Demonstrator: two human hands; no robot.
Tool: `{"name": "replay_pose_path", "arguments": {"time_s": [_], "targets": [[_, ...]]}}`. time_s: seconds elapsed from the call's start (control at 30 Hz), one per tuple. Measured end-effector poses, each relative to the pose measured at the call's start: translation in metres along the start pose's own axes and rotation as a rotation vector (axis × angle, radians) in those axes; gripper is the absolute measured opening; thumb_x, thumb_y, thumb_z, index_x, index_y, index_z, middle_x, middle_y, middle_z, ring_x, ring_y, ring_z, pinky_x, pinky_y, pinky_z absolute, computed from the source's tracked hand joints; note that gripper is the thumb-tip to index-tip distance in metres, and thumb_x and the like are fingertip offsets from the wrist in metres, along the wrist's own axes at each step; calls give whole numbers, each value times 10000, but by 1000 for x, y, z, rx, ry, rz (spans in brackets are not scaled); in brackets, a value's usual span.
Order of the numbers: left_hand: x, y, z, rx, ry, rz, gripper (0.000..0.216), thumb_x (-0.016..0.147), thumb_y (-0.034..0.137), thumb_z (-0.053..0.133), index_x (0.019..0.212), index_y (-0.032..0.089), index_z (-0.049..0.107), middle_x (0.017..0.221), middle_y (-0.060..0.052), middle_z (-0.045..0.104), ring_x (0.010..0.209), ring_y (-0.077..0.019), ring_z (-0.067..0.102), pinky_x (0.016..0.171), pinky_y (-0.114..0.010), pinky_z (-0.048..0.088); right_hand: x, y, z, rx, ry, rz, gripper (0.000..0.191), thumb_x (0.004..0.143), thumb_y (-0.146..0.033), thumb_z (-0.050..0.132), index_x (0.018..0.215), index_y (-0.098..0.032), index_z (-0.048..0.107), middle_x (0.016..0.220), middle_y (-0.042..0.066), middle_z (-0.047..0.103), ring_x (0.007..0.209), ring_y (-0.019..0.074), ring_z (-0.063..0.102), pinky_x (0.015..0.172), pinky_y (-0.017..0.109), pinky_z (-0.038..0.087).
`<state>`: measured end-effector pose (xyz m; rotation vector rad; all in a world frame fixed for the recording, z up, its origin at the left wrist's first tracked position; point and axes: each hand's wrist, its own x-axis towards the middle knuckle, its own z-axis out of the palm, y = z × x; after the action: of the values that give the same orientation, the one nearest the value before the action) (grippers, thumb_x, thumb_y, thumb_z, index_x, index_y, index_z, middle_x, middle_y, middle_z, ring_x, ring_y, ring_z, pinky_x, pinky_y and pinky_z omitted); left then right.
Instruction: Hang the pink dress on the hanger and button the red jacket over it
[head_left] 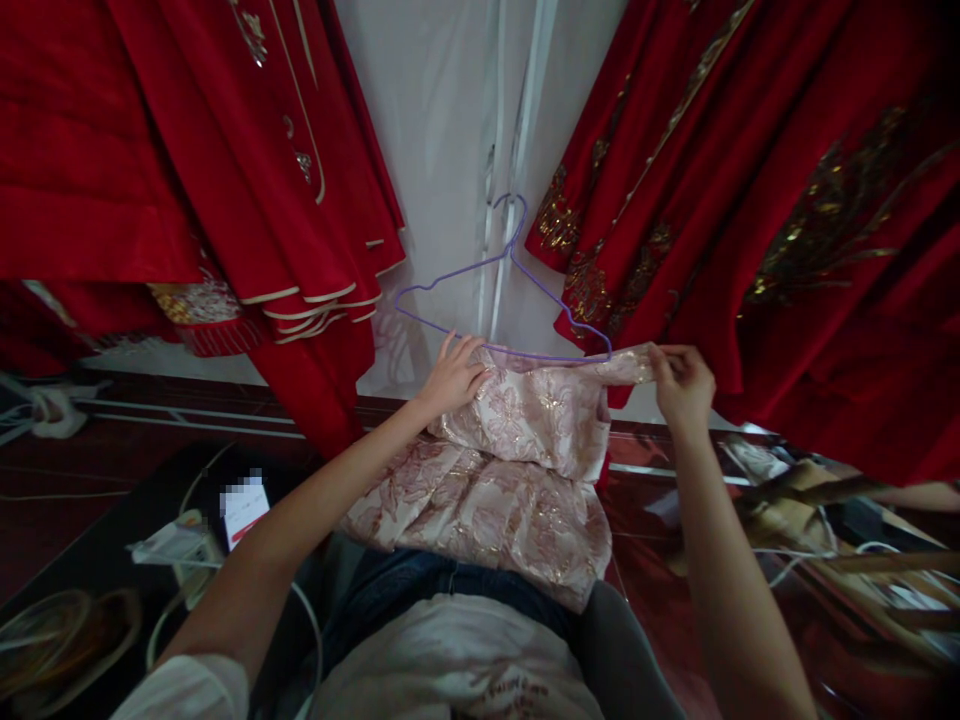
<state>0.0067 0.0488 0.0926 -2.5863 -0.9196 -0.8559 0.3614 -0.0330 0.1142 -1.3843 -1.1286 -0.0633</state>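
the pale pink, gold-flecked brocade garment point(525, 415) lies toward six o'clock, the thin purple triangular hanger point(512, 250) placed along its twelve o'clock edge, while the narrow brocade strip point(624, 367) pinched in the right hand point(684, 386) at two seems left to settle, the left hand point(457, 378) resting at ten, its grip impossible to tell.

Clothing shop or garment workshop, can't tell which. Pale-trimmed red garments point(225, 180) hang left of the purple hanger point(511, 250); gold-embroidered red clothes point(720, 200) hang right of it. Patterned pink garment point(525, 410) at hanger's lower bar; dark bench point(120, 530) lower left of hanger.
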Motion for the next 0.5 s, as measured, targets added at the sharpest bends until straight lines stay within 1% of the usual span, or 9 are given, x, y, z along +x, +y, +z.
{"name": "replay_pose_path", "arguments": {"time_s": [0.1,0.2,0.27,0.33,0.43,0.5], "targets": [[1,-1,4,5,10,1,339,947,351,436,912,187,731,1366,-110,501,1335,-285,406,1184,-572,196,-4,7,-12,104,-27,3,401,755,-586,651,867,-203,608,786,64,684,734,217,673,662,346,542],[1,1,8,21,36,-3,349,949,360,433,896,185,730,1353,-112,507,1331,-286,410,1184,-565,200,2,0,-16,154,-29,-14,361,748,-546,690,866,-212,621,800,55,695,739,207,679,635,319,545],[1,2,9,33,47,0,355,950,365,430,888,185,729,1344,-113,514,1326,-286,415,1183,-563,207,11,-10,-13,178,-65,-28,338,759,-527,694,879,-219,627,792,43,698,718,196,679,588,295,538],[1,2,9,36,46,5,354,949,366,433,887,184,730,1346,-115,513,1325,-288,416,1180,-564,217,19,-22,-7,164,-109,-73,314,779,-520,682,891,-231,632,791,34,699,714,194,680,562,286,532],[1,3,9,26,47,0,339,944,355,443,894,183,731,1349,-118,510,1324,-289,416,1177,-565,229,30,-41,3,87,-127,-189,265,812,-498,659,898,-248,643,830,35,708,779,205,688,619,305,546],[1,2,8,21,48,-5,329,942,345,448,895,183,731,1348,-118,512,1324,-288,416,1176,-564,234,32,-49,5,43,-124,-240,240,827,-481,650,900,-252,649,852,40,713,813,207,691,670,318,551]]}}
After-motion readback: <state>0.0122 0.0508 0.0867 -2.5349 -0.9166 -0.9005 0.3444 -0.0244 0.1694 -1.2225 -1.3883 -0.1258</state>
